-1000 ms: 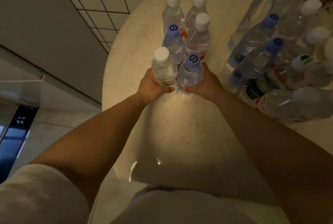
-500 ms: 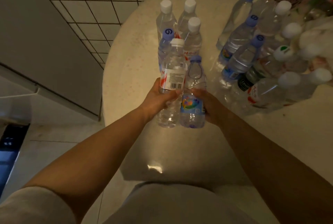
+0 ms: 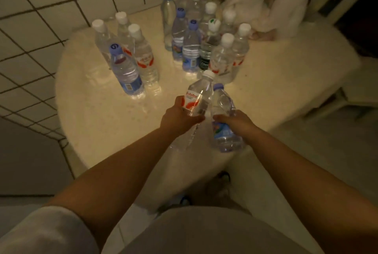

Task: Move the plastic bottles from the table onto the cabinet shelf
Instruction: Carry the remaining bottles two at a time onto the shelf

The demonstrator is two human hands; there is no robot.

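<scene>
Change: both bottles, standing on the counter a second ago, are now lifted clear of it and tipped, caps leaning away from the person; the view has swung right, showing more of the far bottles.
Left hand: the left hand (image 3: 180, 117) has its fingers curled round the white-capped bottle (image 3: 197, 98) at its red-and-white label, and the bottle tilts to the right.
Right hand: the right hand (image 3: 235, 121) grips the blue-capped bottle (image 3: 224, 118) about its middle, above the blue label; its base hangs over the near edge of the counter.
Held pair: the two bottles lie close at their necks, touching or nearly so; I cannot tell which.
Counter: the pale, speckled counter (image 3: 98, 114) has a rounded left end and meets the tiled wall (image 3: 41, 18) on its far left side.
Left cluster: four bottles (image 3: 131, 57) stand upright near the far left edge, three white-capped and one blue-capped in front.
Far cluster: a denser group of bottles (image 3: 204, 39) stands at the far edge, with mixed white and blue caps and one green-marked cap.
Cloth: a white cloth (image 3: 276, 4) is heaped at the far right corner.
Cabinet shelf: not in view.
</scene>
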